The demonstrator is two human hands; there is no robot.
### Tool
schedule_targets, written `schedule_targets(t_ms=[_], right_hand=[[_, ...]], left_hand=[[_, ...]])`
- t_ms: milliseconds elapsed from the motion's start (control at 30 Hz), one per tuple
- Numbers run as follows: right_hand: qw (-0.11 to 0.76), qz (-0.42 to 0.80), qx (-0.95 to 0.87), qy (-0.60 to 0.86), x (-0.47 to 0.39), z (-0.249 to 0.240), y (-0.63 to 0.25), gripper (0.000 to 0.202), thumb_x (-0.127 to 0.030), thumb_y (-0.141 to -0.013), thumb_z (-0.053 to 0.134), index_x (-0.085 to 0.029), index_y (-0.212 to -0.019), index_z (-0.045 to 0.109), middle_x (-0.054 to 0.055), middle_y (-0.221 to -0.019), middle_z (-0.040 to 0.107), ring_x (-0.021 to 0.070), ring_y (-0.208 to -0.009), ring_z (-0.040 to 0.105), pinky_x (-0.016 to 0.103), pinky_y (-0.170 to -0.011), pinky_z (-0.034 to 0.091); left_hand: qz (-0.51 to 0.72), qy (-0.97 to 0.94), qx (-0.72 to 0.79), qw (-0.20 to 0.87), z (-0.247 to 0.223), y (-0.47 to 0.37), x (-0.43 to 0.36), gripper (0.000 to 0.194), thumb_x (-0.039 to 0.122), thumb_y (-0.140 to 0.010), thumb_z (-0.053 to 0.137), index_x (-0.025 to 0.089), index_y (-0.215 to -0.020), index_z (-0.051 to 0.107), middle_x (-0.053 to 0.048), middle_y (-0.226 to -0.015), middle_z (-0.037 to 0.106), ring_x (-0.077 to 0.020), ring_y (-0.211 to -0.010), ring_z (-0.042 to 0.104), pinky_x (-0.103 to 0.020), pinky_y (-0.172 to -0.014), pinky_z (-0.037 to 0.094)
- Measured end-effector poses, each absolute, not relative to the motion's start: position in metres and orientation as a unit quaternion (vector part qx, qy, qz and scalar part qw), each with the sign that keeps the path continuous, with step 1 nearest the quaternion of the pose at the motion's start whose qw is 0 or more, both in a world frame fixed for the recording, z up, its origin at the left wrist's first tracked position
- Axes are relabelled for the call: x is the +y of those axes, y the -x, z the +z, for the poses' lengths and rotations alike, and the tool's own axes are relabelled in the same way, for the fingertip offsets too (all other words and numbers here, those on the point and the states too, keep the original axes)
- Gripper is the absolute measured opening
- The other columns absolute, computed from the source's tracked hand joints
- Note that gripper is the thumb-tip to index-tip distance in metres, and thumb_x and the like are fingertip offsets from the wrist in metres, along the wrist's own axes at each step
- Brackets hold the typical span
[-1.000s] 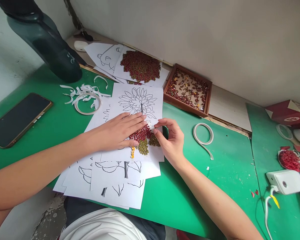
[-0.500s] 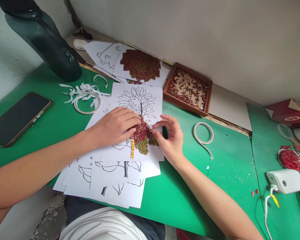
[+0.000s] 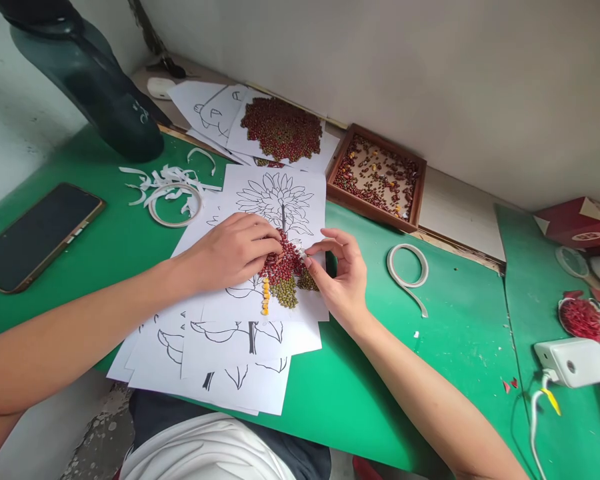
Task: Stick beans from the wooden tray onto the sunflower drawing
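Note:
My left hand [image 3: 245, 245] lies over the left part of a flower of red beans [image 3: 283, 267] on a white drawing sheet [image 3: 310, 310]. Its fingers curl in with their tips at the beans; what they hold, if anything, is hidden. At the flower's right edge, my right hand [image 3: 341, 273] is closed in a thumb-and-forefinger pinch, the other fingers raised. Whatever is in that pinch is too small to name. Green beans [image 3: 283, 293] fill a leaf below the flower, beside a short column of yellow corn kernels [image 3: 265, 297]. An outlined flower [image 3: 275, 193] is drawn higher on the sheet.
A wooden tray [image 3: 373, 215] of mixed beans stands behind, next to a finished bean flower [image 3: 280, 127]. Tape rolls [image 3: 407, 283] and paper scraps [image 3: 167, 180] lie on the green table. A phone [image 3: 37, 237] and dark bottle [image 3: 115, 113] are left, a white charger [image 3: 575, 363] right.
My left fingertips have shifted very slightly over the red beans. My right hand stays in its pinch at the same spot, and the rest looks the same.

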State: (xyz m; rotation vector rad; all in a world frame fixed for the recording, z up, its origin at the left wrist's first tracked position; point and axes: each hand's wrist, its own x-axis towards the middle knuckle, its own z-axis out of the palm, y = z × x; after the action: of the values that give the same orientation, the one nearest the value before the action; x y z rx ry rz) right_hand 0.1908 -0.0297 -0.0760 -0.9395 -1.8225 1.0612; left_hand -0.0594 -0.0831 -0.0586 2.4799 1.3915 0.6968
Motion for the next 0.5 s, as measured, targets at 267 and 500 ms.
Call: schedule_targets(t_ms=[267,500], right_hand=[[0.405,0.412,-0.727,0.371,-0.0296,-0.0763,-0.1908,0.041,-0.019,-0.090,0.071,-0.029,-0.128,0.058,-0.002,-0.094,0.075,0.0188,-0.088,0.071,0.036,-0.077,0.056],[0.391,0.385,-0.754,0.360,-0.0304,-0.0791,-0.1914,0.039,-0.019,-0.093,0.069,-0.030,-0.129,0.058,-0.002,-0.094,0.076,0.0208,-0.092,0.072,0.043,-0.087,0.059]], left_hand=[[0.235,-0.846,0.464,0.115,-0.0567,0.0588,-0.0837,0.029,0.012,-0.101,0.054,0.024,-0.112,0.078,-0.007,-0.128,0.075,-0.0272,-0.124,0.064,-0.048,-0.108,0.048],[0.234,-0.846,0.462,0.128,-0.0569,0.0593,-0.0833,0.029,0.012,-0.100,0.054,0.025,-0.113,0.077,-0.007,-0.127,0.075,-0.0272,-0.123,0.064,-0.048,-0.109,0.048]])
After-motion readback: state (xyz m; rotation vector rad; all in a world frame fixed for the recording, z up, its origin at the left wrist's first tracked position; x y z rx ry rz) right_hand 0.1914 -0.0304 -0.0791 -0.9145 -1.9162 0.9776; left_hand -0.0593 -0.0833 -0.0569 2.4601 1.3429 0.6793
